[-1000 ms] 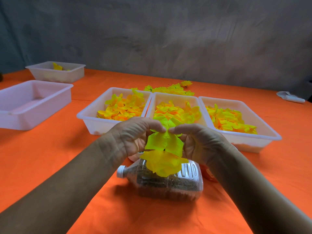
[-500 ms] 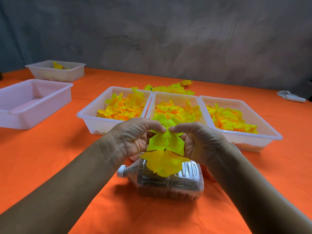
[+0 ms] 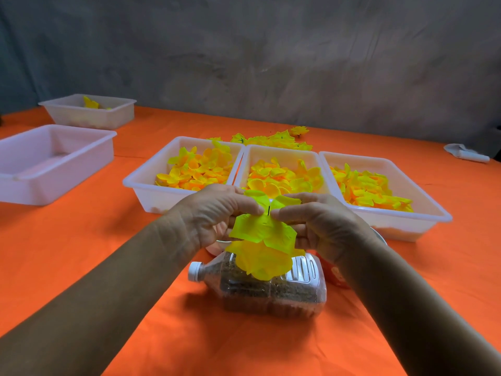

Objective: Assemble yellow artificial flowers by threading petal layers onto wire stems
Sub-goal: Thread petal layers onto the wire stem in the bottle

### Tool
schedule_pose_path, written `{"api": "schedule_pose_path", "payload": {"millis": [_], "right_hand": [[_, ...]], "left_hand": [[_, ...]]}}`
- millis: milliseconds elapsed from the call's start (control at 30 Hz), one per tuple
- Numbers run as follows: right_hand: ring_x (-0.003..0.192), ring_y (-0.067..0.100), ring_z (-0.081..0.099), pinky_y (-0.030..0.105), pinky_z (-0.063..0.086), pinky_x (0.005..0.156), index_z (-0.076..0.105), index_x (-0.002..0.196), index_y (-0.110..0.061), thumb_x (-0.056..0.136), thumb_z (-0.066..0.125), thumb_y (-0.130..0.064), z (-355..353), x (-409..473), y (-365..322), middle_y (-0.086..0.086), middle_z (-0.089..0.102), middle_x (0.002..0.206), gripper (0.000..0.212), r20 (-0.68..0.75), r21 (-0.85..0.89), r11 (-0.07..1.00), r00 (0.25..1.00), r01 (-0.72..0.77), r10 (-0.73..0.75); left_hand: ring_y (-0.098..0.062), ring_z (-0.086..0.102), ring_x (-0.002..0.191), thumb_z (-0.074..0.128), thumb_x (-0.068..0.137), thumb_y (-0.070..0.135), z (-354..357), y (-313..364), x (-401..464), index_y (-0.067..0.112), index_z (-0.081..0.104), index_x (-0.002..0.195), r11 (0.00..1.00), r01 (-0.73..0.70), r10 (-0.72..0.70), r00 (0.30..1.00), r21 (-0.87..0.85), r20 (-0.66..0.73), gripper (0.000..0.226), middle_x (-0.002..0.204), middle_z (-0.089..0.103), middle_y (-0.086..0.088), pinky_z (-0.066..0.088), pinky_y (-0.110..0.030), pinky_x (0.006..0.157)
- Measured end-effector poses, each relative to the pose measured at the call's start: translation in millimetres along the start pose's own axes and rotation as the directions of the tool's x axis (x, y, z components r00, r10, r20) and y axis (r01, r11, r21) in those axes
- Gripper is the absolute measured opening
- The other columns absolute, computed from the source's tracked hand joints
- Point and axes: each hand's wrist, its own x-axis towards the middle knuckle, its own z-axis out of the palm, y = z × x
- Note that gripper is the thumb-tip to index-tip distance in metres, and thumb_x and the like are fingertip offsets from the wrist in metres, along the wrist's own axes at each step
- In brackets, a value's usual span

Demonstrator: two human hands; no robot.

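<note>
Mid-frame, left hand (image 3: 217,213) and right hand (image 3: 320,221) pinch a petal layer (image 3: 263,232), steadying it to slide down the wire (image 3: 268,210).

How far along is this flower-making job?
Done: a pile of finished flowers lies behind the trays. In hand: the left hand and right hand pinch petal layers onto a wire stem. Left: three trays still hold many loose petals.
</note>
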Motion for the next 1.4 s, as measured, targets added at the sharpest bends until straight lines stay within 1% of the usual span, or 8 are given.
{"api": "schedule_pose_path", "payload": {"millis": [233,333,500,667,833,1000,1200,1400], "right_hand": [[0.051,0.017,0.067,0.026,0.051,0.041,0.059,0.094,-0.011,0.073,0.07,0.009,1,-3,-2,0.008,0.07,0.064,0.031,-0.026,-0.09,0.995,0.999,0.03,-0.032],[0.056,0.02,0.067,0.032,0.056,0.052,0.062,0.093,-0.009,0.069,0.073,0.006,1,-1,-5,0.011,0.07,0.072,0.03,-0.05,-0.178,0.983,0.997,0.044,-0.054],[0.086,0.03,0.065,0.04,0.053,0.077,0.061,0.099,-0.017,0.068,0.075,0.001,1,4,-11,0.014,0.068,0.095,0.038,-0.08,-0.295,0.955,0.995,0.031,-0.057],[0.077,0.024,0.064,0.032,0.051,0.068,0.061,0.105,-0.017,0.069,0.076,0.001,1,5,-13,0.01,0.067,0.088,0.043,-0.054,-0.347,0.938,0.998,0.022,-0.043],[0.066,0.021,0.065,0.025,0.052,0.056,0.062,0.111,-0.009,0.068,0.076,0.002,0,5,-10,0.012,0.068,0.082,0.046,-0.056,-0.358,0.934,0.998,0.009,-0.031],[0.07,0.023,0.066,0.027,0.051,0.06,0.062,0.114,-0.008,0.068,0.077,0.001,-1,4,-8,0.013,0.07,0.085,0.049,-0.049,-0.369,0.93,0.998,0.011,-0.031],[0.049,0.014,0.064,0.018,0.047,0.043,0.066,0.095,-0.009,0.068,0.075,0.004,1,3,-6,0.004,0.068,0.063,0.032,-0.038,-0.39,0.921,0.999,-0.004,-0.011],[0.046,0.01,0.063,0.015,0.044,0.04,0.064,0.095,-0.01,0.07,0.074,0.007,2,2,-5,0.002,0.066,0.068,0.032,-0.046,-0.371,0.929,0.999,-0.02,0.003]], "left_hand": [[-0.02,0.066,0.062,0.066,0.076,-0.006,-4,-5,1,0.005,0.059,0.104,0.995,-0.013,0.014,1.0,0.099,-0.003,0.031,0.082,0.068,-0.013,0.054,-0.029,0.054],[-0.024,0.056,0.068,0.069,0.074,-0.004,-5,-5,1,0.011,0.059,0.098,0.985,-0.026,0.028,1.0,0.172,-0.008,0.03,0.085,0.061,-0.015,0.048,-0.026,0.057],[-0.006,0.053,0.041,0.077,0.067,0.0,-7,-6,2,0.014,0.057,0.096,0.955,-0.031,0.037,0.999,0.295,-0.016,0.038,0.05,0.06,0.004,0.04,-0.02,0.044],[-0.009,0.052,0.048,0.079,0.068,0.015,-7,-3,1,0.013,0.062,0.096,0.957,-0.041,0.059,0.997,0.286,-0.054,0.033,0.065,0.063,0.0,0.039,-0.017,0.04],[-0.014,0.059,0.056,0.076,0.07,0.006,-8,-5,2,0.014,0.062,0.095,0.96,-0.023,0.04,0.998,0.279,-0.055,0.03,0.07,0.066,-0.004,0.043,-0.02,0.047],[-0.023,0.054,0.07,0.08,0.065,0.006,-8,-7,4,0.015,0.064,0.09,0.945,-0.031,0.054,0.997,0.327,-0.062,0.031,0.084,0.06,-0.013,0.043,-0.025,0.051],[-0.017,0.055,0.063,0.08,0.066,0.006,-8,-11,5,0.017,0.065,0.089,0.928,-0.036,0.067,0.995,0.37,-0.07,0.029,0.08,0.06,-0.005,0.043,-0.024,0.051],[-0.01,0.048,0.054,0.079,0.068,0.006,-7,-14,5,0.014,0.066,0.093,0.922,-0.017,0.052,0.995,0.387,-0.08,0.029,0.083,0.059,-0.004,0.041,-0.02,0.047]]}}
